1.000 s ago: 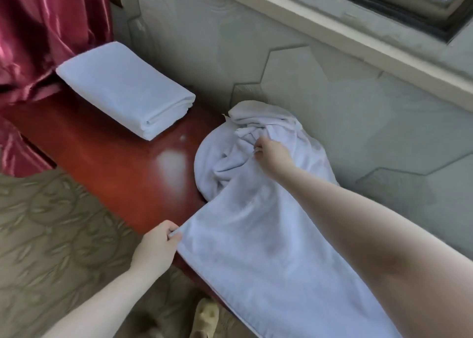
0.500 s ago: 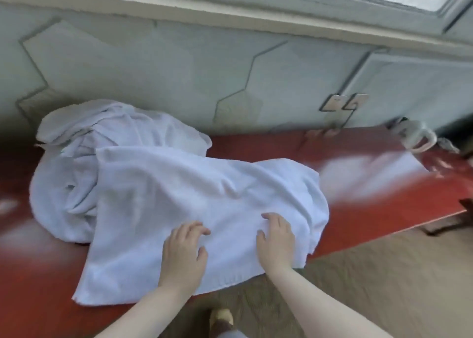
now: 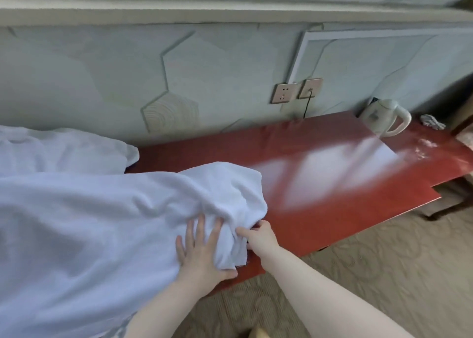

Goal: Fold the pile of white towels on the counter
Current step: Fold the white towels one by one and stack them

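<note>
A large white towel [image 3: 89, 222] lies spread over the left part of the red counter [image 3: 320, 184], its right end rumpled. My left hand [image 3: 199, 253] presses flat on the towel near its right end, fingers straight and spread. My right hand [image 3: 258, 238] pinches the bunched right edge of the same towel, with the thumb on top and the fingers tucked under the cloth. Behind, against the wall, lies more crumpled white towelling [image 3: 64, 151].
A white electric kettle [image 3: 384, 117] stands at the counter's far right, and a small crumpled thing [image 3: 432, 121] lies beside it. Wall sockets [image 3: 297, 90] with a black cord sit above the counter. Patterned carpet [image 3: 384, 273] lies below the counter's front edge.
The view has swung right along the counter. Both hands have moved to the towel's right end; my right hand went from lying flat to pinching the bunched edge.
</note>
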`<action>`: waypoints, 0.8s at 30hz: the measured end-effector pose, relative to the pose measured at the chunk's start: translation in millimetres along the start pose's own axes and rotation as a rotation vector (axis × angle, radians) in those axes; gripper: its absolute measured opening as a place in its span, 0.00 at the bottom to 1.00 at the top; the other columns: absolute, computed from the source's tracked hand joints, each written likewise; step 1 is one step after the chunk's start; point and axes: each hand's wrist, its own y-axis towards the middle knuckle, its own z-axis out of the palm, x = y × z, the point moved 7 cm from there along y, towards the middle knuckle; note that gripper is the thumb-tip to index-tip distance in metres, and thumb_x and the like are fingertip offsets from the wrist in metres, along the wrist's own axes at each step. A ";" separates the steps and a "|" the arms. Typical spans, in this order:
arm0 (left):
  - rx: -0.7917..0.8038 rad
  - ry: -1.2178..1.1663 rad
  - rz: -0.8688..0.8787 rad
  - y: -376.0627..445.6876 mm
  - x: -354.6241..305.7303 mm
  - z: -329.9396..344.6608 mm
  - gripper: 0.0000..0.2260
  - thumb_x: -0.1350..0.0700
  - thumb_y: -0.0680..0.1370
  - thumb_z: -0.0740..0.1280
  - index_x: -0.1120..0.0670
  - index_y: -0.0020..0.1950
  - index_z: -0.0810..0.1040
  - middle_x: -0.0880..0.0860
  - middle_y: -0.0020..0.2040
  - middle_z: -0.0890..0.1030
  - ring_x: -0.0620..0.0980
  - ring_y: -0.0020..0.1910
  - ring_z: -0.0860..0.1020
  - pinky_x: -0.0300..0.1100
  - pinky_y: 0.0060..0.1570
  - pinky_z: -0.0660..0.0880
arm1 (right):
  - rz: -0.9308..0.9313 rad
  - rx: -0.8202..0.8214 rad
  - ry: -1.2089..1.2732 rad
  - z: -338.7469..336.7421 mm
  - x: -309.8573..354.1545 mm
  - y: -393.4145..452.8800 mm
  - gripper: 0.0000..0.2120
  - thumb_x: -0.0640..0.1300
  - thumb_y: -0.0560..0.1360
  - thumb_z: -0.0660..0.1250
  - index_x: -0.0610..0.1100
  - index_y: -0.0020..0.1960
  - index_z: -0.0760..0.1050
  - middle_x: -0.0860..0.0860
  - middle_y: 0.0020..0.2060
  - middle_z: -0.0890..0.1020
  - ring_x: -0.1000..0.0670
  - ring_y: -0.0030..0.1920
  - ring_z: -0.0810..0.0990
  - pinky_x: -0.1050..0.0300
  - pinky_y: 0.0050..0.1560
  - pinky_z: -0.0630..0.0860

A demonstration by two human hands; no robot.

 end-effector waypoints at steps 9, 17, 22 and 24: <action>-0.113 -0.185 -0.112 37.6 -16.1 -2.6 0.38 0.31 0.74 0.62 0.38 0.78 0.45 0.40 0.79 0.50 0.43 0.78 0.45 0.46 0.73 0.44 | -0.127 0.423 0.094 10.8 37.6 25.6 0.15 0.45 0.76 0.70 0.53 0.62 0.74 0.58 0.54 0.84 0.60 0.53 0.82 0.66 0.48 0.79; -0.042 -0.433 0.092 99.8 -119.4 4.2 0.31 0.30 0.73 0.57 0.18 0.62 0.34 0.35 0.78 0.48 0.28 0.70 0.31 0.46 0.72 0.38 | -0.074 0.237 0.311 -79.0 53.1 81.9 0.18 0.46 0.75 0.70 0.46 0.63 0.72 0.50 0.55 0.84 0.49 0.57 0.83 0.46 0.62 0.77; 0.106 -0.576 0.167 119.3 -197.9 5.1 0.34 0.36 0.75 0.63 0.30 0.74 0.45 0.37 0.78 0.52 0.40 0.77 0.41 0.48 0.75 0.40 | -0.078 0.196 0.445 -145.9 66.2 93.8 0.19 0.53 0.79 0.66 0.46 0.67 0.72 0.46 0.57 0.83 0.47 0.59 0.82 0.46 0.64 0.75; 0.175 -0.713 0.120 127.8 -219.5 3.3 0.36 0.34 0.72 0.61 0.40 0.78 0.54 0.38 0.77 0.59 0.46 0.79 0.47 0.49 0.76 0.44 | -0.075 0.168 0.505 -176.4 66.6 99.4 0.22 0.57 0.81 0.61 0.44 0.68 0.71 0.43 0.59 0.82 0.44 0.60 0.81 0.43 0.66 0.73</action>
